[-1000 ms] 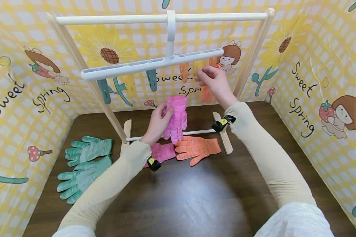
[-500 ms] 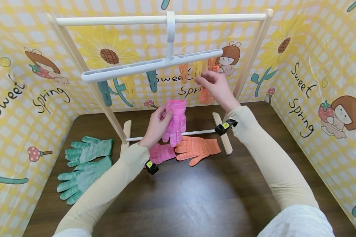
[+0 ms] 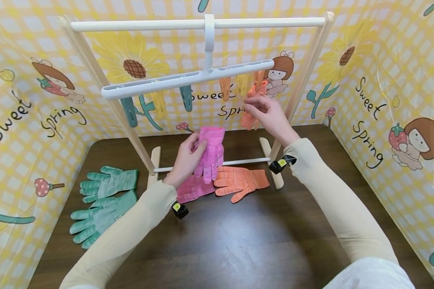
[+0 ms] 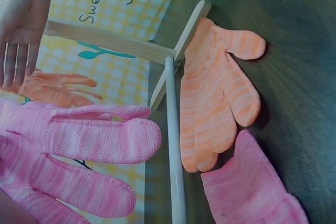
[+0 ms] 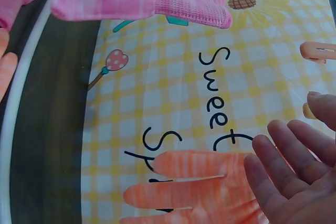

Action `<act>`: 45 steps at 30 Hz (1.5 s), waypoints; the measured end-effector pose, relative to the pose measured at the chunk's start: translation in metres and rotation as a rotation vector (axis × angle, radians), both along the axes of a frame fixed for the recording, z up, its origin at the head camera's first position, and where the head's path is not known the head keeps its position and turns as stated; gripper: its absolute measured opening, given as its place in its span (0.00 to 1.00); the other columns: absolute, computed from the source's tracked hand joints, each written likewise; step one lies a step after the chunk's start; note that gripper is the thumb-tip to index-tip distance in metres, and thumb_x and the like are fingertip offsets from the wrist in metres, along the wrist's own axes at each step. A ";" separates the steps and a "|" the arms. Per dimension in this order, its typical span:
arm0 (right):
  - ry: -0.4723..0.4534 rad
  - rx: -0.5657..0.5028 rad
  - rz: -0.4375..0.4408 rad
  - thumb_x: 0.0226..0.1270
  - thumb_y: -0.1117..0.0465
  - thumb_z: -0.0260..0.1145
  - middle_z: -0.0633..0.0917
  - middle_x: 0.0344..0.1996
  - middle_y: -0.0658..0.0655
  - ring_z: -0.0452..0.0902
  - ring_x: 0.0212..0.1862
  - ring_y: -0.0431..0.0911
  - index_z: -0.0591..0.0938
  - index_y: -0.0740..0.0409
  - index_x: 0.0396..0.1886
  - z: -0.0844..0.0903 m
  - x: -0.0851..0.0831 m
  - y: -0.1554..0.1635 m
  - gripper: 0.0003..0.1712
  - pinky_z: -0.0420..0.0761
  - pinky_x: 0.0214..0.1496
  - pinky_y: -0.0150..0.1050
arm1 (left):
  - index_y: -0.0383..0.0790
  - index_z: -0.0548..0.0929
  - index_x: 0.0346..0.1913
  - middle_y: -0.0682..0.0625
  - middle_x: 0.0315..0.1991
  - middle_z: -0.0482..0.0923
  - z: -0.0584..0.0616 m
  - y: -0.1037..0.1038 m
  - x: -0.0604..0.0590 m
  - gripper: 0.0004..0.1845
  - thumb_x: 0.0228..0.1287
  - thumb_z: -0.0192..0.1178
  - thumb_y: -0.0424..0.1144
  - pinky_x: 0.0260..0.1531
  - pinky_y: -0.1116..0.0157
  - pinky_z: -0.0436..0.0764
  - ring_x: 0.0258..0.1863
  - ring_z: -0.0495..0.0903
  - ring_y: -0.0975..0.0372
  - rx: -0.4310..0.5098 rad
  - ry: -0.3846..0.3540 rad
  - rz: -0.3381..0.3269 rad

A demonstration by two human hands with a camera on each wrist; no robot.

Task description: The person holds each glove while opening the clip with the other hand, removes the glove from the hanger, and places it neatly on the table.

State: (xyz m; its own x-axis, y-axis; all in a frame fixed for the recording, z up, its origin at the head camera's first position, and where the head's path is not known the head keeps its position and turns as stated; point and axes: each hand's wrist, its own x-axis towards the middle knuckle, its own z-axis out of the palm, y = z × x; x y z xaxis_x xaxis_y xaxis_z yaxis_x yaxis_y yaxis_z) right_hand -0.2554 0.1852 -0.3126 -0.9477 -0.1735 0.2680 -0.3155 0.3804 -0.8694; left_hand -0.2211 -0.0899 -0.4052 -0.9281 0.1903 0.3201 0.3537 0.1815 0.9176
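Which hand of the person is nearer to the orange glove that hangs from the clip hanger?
Right. The right hand is just beside the hanging orange glove, open, not gripping it. The left hand is lower and further left, holding a pink glove.

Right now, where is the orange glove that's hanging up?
In the head view, the hanging orange glove dangles from a clip at the white hanger's right end, just beside the right hand.
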 end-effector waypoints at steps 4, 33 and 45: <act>-0.008 0.044 0.002 0.78 0.53 0.65 0.84 0.59 0.59 0.83 0.54 0.53 0.83 0.63 0.63 -0.005 0.007 0.002 0.23 0.80 0.53 0.35 | 0.29 0.81 0.53 0.51 0.23 0.61 -0.001 -0.003 0.004 0.11 0.80 0.55 0.34 0.27 0.69 0.63 0.23 0.61 0.65 -0.016 -0.008 -0.001; -0.019 0.187 0.024 0.79 0.51 0.64 0.86 0.57 0.56 0.83 0.53 0.48 0.84 0.56 0.61 -0.043 0.057 0.030 0.19 0.79 0.56 0.41 | 0.38 0.81 0.55 0.44 0.37 0.79 0.000 -0.032 0.041 0.11 0.80 0.56 0.40 0.35 0.69 0.73 0.34 0.73 0.58 -0.157 -0.090 -0.099; -0.057 0.237 0.033 0.80 0.50 0.63 0.84 0.62 0.57 0.83 0.51 0.51 0.84 0.55 0.62 -0.061 0.072 0.038 0.20 0.81 0.53 0.48 | 0.40 0.82 0.52 0.47 0.36 0.79 -0.004 -0.044 0.054 0.09 0.80 0.57 0.40 0.35 0.67 0.75 0.34 0.75 0.57 -0.270 -0.102 -0.170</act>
